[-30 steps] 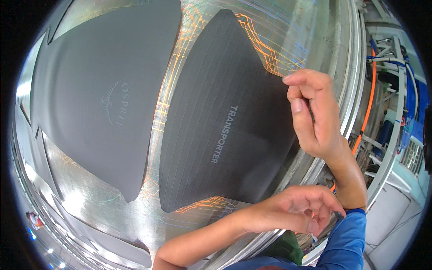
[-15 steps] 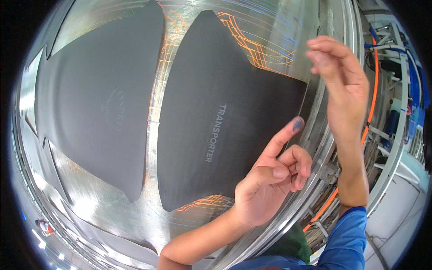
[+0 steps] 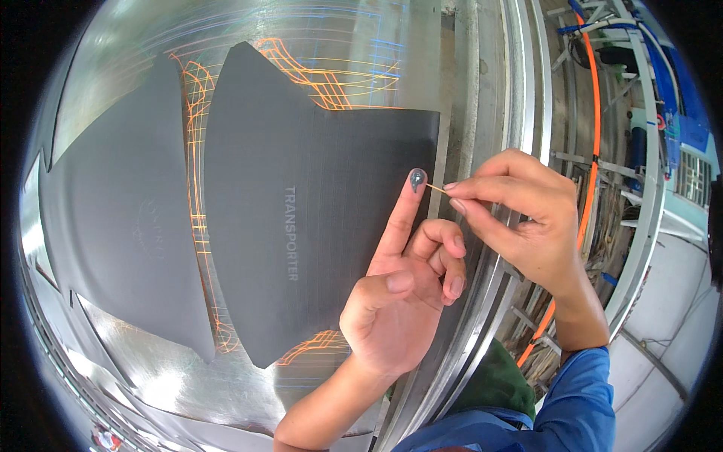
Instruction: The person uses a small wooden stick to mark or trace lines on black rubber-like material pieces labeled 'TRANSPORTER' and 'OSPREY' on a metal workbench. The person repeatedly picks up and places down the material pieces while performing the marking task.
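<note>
My left hand is palm up with its index finger stretched out and the others loosely curled. It holds nothing. A glossy dab of dark grey paint sits on that index fingertip. Between the thumb and index finger of my right hand is a thin wooden toothpick, its tip at the painted fingertip. Under my left hand lies a dark grey panel with light grey printed lettering. A second dark grey panel, with a faint round print, lies to its left.
Both panels lie on a shiny metal table marked with orange and blue lines. Metal rails run along its right edge. Beyond them are an orange cable and a pale metal frame.
My right hand has come down and left to my left index fingertip, and the toothpick now shows in its pinch. The panels have shifted left in view.
</note>
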{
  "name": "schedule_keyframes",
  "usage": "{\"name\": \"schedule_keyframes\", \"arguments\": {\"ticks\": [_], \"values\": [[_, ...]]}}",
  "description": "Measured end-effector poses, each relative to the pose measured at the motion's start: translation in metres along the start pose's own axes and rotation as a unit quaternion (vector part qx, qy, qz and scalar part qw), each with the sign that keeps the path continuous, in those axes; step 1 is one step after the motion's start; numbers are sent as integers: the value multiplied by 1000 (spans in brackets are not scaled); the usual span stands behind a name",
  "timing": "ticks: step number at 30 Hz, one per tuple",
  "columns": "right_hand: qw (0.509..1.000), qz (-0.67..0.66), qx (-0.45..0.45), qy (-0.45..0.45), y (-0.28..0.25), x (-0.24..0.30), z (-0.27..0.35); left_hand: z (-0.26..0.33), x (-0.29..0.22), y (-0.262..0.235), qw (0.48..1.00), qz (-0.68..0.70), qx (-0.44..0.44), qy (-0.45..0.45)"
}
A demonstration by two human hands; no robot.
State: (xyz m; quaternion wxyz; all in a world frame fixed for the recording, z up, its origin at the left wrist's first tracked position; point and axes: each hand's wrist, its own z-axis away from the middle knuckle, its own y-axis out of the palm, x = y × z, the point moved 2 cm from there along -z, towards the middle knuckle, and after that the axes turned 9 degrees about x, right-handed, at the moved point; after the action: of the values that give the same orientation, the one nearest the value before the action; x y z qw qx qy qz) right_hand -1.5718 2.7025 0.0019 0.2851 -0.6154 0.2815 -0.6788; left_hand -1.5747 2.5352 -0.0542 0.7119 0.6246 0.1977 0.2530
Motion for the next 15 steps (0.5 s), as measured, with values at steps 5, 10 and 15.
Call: {"name": "schedule_keyframes", "arguments": {"ticks": [5,10,15], "values": [[1000,25,8,-8,0,0,-2,1,0,-1,1000,9,-1,-2],[1000,14,6,-1,-1,-1,-1,0,1,1,1000,7,-5,-6],[999,-32,5,24,-1,-2,-2,-1,0,2,1000,4,-16,-4]]}}
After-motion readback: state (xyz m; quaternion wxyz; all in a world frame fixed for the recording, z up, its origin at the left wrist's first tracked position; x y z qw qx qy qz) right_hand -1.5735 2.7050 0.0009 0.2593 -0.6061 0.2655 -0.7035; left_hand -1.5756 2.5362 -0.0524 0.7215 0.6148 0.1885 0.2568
